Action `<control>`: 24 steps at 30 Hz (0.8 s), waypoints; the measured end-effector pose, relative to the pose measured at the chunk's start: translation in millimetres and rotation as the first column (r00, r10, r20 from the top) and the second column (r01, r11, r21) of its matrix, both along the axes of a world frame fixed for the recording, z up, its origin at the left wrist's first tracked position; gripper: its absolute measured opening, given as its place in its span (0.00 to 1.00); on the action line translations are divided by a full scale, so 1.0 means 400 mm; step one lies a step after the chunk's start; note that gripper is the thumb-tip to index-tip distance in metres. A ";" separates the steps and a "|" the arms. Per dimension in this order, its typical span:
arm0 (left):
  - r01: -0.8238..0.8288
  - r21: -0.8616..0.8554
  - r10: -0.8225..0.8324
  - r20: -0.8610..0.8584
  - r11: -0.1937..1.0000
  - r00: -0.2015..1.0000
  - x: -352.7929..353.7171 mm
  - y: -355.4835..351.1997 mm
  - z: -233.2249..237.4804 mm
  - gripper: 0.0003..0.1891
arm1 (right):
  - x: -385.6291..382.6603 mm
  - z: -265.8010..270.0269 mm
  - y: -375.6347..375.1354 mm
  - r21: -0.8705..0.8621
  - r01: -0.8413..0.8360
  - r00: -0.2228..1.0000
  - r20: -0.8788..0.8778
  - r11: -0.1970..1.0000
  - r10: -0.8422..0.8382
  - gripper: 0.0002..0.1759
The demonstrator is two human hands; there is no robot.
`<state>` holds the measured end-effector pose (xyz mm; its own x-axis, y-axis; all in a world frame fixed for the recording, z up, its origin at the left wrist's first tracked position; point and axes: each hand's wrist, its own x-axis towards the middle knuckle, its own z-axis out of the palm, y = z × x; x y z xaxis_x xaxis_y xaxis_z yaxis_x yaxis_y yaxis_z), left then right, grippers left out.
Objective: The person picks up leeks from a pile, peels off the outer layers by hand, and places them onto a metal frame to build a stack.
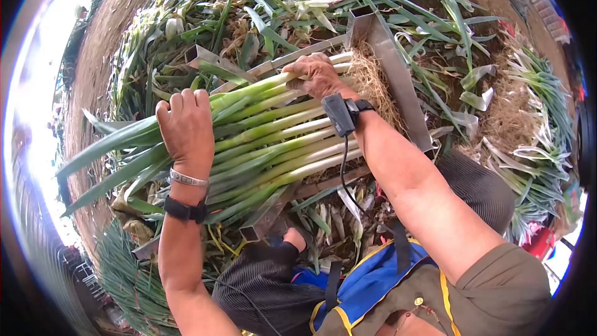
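A row of leeks (280, 134) lies side by side across a metal frame (398, 81), white stems and stringy roots (373, 87) toward the upright plate on the right. My left hand (186, 126) has its fingers curled over the green leaves at the left end, some of which stick out past it. Near the roots, my right hand (318, 74) is closed around the white stem of the leek at the far side of the row. Its fingertips are partly hidden. Both wrists carry bands, and a small box with a cable sits on the right one.
Loose trimmed leaves (273, 0) cover the ground beyond the frame. More leeks are piled at the right (541, 106), and a heap of green leaves (124, 274) lies at lower left. My knees flank the frame's near side, where a square metal tube end (250, 233) juts out.
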<state>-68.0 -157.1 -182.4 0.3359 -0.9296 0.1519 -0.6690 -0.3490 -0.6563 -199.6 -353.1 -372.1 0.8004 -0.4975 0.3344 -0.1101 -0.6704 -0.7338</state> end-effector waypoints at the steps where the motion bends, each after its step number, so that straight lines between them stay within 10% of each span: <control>1: 0.000 0.002 0.000 0.000 1.000 1.000 -0.002 -0.007 0.008 0.08 | 0.003 0.000 -0.001 -0.001 0.006 1.000 0.006 1.000 -0.006 0.21; 7: -0.023 0.142 0.050 -0.193 0.990 0.980 0.083 0.005 -0.027 0.04 | 0.010 0.005 -0.007 0.038 -0.050 0.989 -0.139 0.998 0.054 0.21; 11: -0.263 0.392 0.446 -0.510 0.882 0.735 0.147 -0.010 -0.079 0.16 | 0.008 0.005 -0.008 0.000 -0.077 0.969 -0.236 0.997 0.075 0.20; 19: -0.223 0.214 0.294 -0.408 0.951 0.864 0.191 -0.053 -0.126 0.18 | 0.022 -0.001 -0.007 -0.051 -0.025 0.963 -0.268 0.998 0.011 0.18; 24: -0.219 0.341 0.390 -0.592 0.914 0.706 0.237 -0.050 -0.146 0.18 | 0.020 -0.001 0.011 -0.169 0.049 0.960 -0.263 0.984 -0.093 0.16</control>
<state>26.8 -176.9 -240.9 0.5433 -0.7357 -0.4044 -0.8377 -0.5072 -0.2026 -191.6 -348.5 -372.7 0.8359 -0.5147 0.1907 -0.3408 -0.7590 -0.5548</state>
